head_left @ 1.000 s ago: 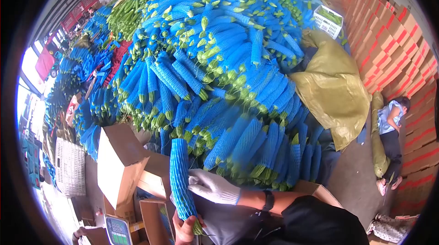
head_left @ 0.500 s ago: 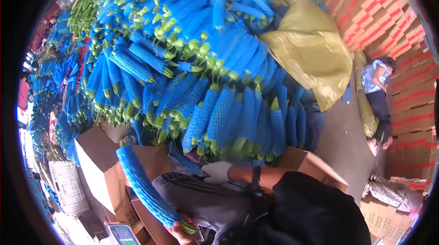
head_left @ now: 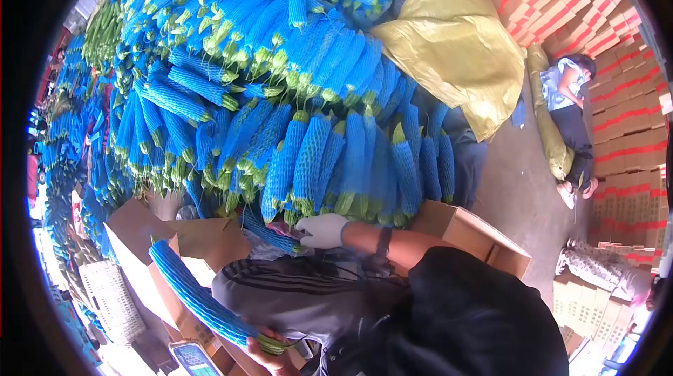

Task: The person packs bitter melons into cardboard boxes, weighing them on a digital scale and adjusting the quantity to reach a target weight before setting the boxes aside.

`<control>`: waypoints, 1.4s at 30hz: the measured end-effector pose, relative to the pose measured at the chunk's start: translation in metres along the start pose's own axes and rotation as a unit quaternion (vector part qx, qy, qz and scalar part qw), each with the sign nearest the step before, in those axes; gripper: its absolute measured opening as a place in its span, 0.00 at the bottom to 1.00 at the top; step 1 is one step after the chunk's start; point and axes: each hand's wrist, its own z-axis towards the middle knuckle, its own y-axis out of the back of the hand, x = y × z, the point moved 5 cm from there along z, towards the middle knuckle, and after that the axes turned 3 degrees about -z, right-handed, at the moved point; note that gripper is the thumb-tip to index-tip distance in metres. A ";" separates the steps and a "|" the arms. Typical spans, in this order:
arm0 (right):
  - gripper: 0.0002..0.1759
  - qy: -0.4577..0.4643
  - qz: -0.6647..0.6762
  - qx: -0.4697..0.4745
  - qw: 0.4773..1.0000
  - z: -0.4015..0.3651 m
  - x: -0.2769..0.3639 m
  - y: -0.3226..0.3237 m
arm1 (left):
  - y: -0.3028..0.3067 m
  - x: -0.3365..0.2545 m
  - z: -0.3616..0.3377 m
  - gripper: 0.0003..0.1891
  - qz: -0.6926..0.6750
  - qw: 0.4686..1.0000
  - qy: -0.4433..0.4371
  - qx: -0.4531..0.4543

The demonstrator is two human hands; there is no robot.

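Note:
My left hand (head_left: 270, 356), bare, is closed round the green lower end of a long gourd in blue netting (head_left: 200, 292), which slants up to the left beside my knee. My right hand (head_left: 324, 231), in a pale glove, reaches in from the right with its fingers curled together. It is at the end of another blue-netted gourd (head_left: 270, 234) lying low before the pile. What its fingers hold is too small to make out. Above spreads a large pile of netted gourds (head_left: 315, 158), green ends showing.
Open cardboard boxes stand at left (head_left: 140, 232) and right (head_left: 477, 236) of my legs. A yellow sheet (head_left: 449, 39) lies over the pile's right side. A white basket (head_left: 112, 299) is far left. Another person (head_left: 571, 116) is near stacked cartons (head_left: 627, 144).
The view has shifted, so the surroundings sit further left and mostly higher. My left hand still holds its gourd at a similar slant. My gloved right hand stays by the low gourd's end.

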 end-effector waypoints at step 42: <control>0.24 0.001 0.642 -0.243 0.727 -0.120 -0.107 0.095 | 0.012 0.012 0.003 0.23 -0.031 0.989 0.080 -0.124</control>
